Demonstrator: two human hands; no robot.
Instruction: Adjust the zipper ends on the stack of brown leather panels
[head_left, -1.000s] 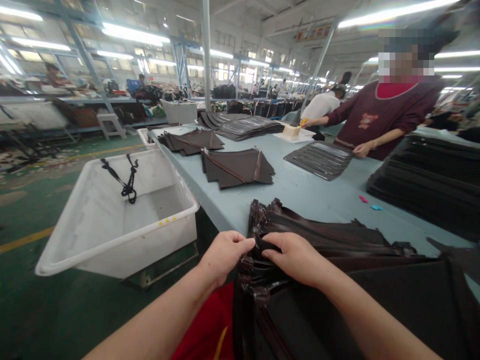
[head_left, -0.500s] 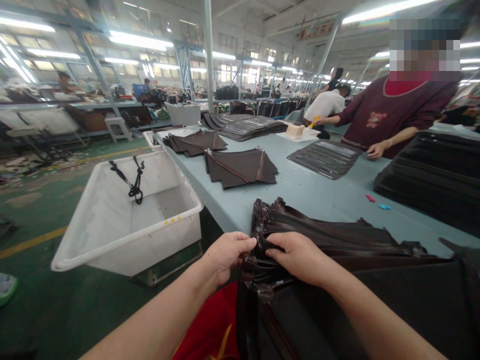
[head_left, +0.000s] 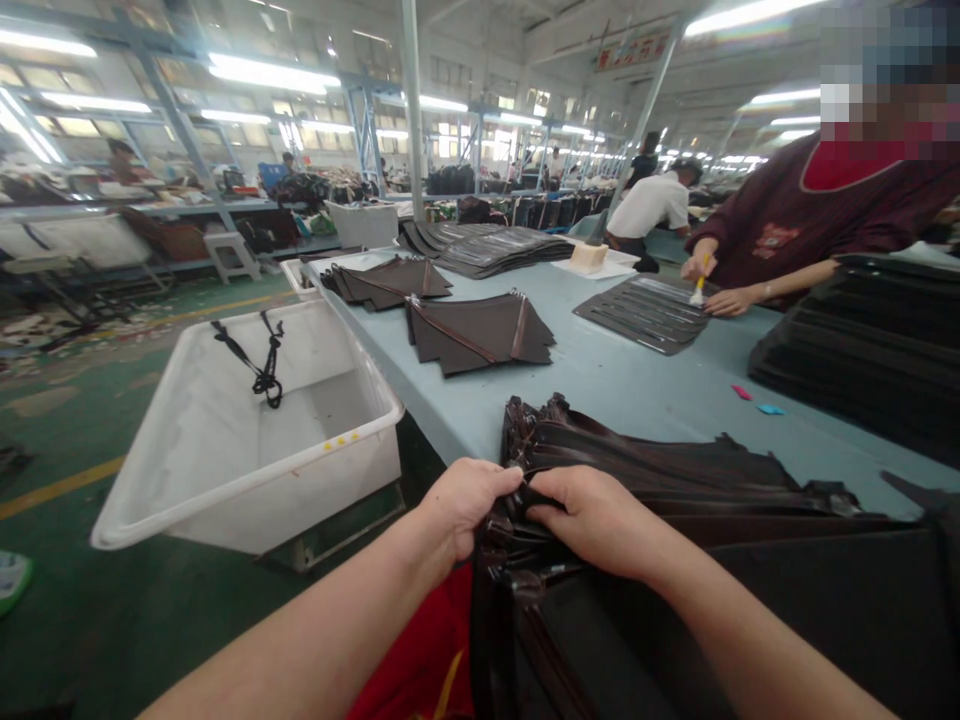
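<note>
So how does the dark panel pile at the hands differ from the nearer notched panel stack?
The dark panel pile is bulky and ruffled; the notched panel stack is low and lies flat. The left hand and right hand grip the pile, whereas no hand touches the stack. Both are dark with brown strips.
</note>
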